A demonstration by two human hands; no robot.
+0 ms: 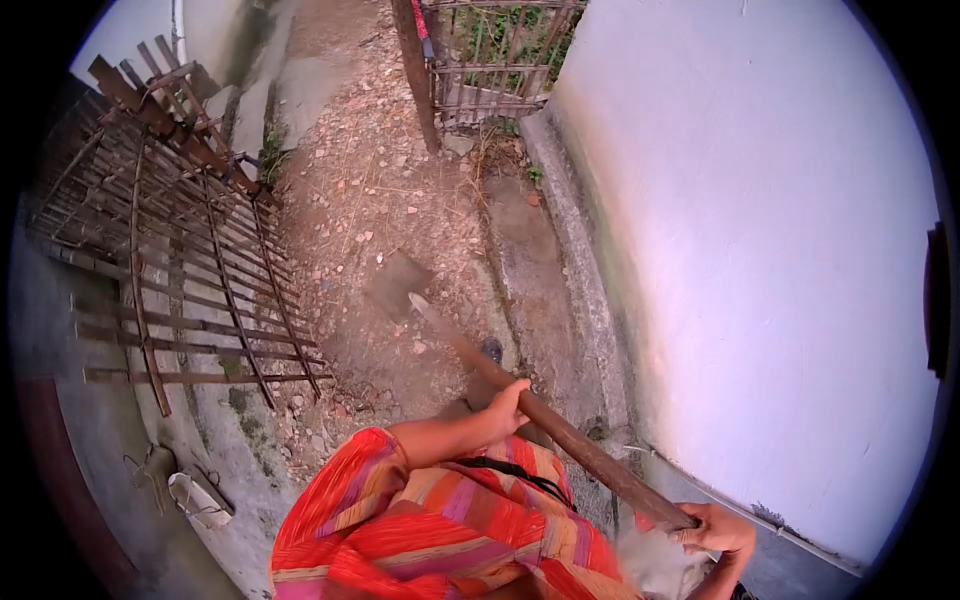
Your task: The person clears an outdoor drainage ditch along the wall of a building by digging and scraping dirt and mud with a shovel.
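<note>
A long-handled hoe (590, 453) slants across the view from the ground in front of me to my right side. Its flat grey blade (398, 285) is over the rubble-strewn path, slightly blurred; whether it touches the ground I cannot tell. My left hand (507, 408) is wrapped round the middle of the wooden handle. Near the handle's rear end, low on the right, my right hand (708, 528) grips it. Part of a dark shoe (492, 349) shows beside the handle.
A slatted bamboo fence panel (200, 270) leans on the left. The path (350, 190) carries broken brick and stones. A concrete ledge (580, 260) and white wall (760, 250) bound the right side. Ahead stand a wooden post (415, 75) and a bamboo gate (500, 60).
</note>
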